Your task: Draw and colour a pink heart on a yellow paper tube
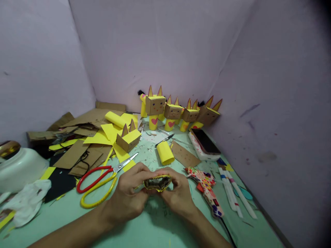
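While scissors (115, 169) lie beside the left hand (132, 193), it pinches a yellow-rimmed tube (160, 178).
Right hand (179, 193) pinches the tube's other side — glue gun (207, 187) nearby.

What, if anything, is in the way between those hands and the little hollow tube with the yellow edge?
Nothing visible: the left hand and the right hand both grip the hollow tube directly, one on each side. The yellow roll sits beyond the hands, not between them and the tube.

We observed a bare left hand (132, 194) and a bare right hand (179, 193), each adjoining a slender, uncovered forearm (86, 224).
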The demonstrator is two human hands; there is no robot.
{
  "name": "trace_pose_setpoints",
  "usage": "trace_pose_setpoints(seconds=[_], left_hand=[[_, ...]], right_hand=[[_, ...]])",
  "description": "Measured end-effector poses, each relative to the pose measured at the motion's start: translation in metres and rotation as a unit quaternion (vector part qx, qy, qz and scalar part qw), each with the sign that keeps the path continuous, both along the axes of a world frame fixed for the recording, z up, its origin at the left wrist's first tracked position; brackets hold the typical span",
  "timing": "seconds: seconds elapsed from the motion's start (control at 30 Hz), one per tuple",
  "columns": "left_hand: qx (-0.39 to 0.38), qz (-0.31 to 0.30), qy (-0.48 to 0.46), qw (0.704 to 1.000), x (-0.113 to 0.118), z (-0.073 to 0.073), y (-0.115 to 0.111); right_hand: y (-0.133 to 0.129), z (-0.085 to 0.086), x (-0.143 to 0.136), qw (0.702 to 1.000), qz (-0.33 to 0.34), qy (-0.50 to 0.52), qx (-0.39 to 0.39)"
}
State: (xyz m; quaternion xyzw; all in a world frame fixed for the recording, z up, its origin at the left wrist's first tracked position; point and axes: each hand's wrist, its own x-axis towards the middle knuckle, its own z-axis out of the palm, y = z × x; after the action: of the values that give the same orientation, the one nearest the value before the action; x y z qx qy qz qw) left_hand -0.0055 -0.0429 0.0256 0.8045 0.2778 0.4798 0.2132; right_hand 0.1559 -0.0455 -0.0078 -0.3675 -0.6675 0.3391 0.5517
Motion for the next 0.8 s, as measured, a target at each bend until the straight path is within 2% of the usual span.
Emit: trace_pose_setpoints(seconds=[0.1,0.3,0.53,0.67,0.8], left_hand=[[0.043,-0.018,0.011,0.999,-0.0019,-0.0008,0.0011],[0.086,-0.036,0.024,0.995,-0.0029,-0.0023,0.002],[0.114,-0.038,0.048,0.992,-0.0021,0.0004,-0.0007],[0.123,-0.041,0.04,0.991,-0.002,0.0002,-0.0008],[0.089,-0.037,0.055,0.994,-0.0044,-0.0038,0.0018]], right_hand=[[0.0,0.0019,0.0038,0.998,0.031,-0.001,0.052],[0.0008,0.0025,0.0041,0.994,0.03,-0.007,0.105],[-0.0009,-0.0014,0.0002,0.989,-0.029,0.0,0.143],[-0.0021,-0.0018,-0.0011,0.982,-0.042,-0.007,0.182],[-0.0042,-0.0017,0.0018,0.977,-0.054,-0.013,0.204]])
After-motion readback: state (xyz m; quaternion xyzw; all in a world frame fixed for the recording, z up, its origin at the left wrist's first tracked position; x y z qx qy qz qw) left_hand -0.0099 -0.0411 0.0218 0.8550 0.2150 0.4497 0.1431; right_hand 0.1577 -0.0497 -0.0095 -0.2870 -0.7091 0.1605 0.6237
